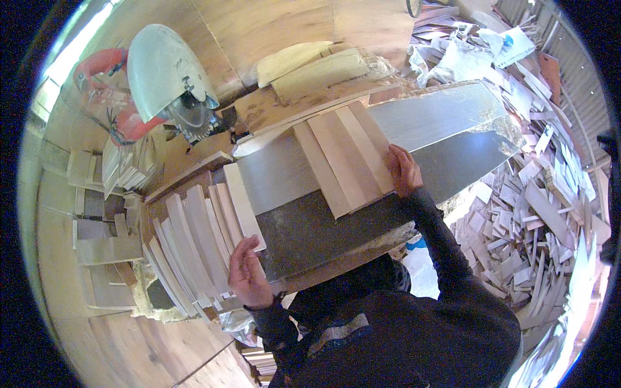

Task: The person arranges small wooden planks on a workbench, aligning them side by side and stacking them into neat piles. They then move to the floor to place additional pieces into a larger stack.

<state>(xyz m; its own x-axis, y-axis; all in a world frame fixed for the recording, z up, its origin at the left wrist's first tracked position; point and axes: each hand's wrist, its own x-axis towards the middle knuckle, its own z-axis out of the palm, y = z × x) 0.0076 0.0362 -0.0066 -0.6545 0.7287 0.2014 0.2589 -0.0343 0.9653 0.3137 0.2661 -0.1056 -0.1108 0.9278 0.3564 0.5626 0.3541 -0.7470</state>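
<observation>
Several flat wooden boards (346, 163) lie side by side, partly overlapping, across the metal work table (272, 174). At their right edge is my right hand (405, 172), its fingers slightly bent and close against the outermost board; I cannot tell how firmly they touch. My left hand (249, 273) is raised with loosely parted fingers, holding nothing that shows. It is nearest to the lower end of a pale wooden strip (243, 204). Left of that strip, a row of many more wooden strips (194, 236) stands packed together along the table's left end.
Beyond the table at the left is a circular saw blade (192, 119) under a pale green guard (165, 64), beside a red machine part (132, 124). A large heap of wood offcuts (524, 233) fills the right side. Stacked boards (107, 249) stand far left.
</observation>
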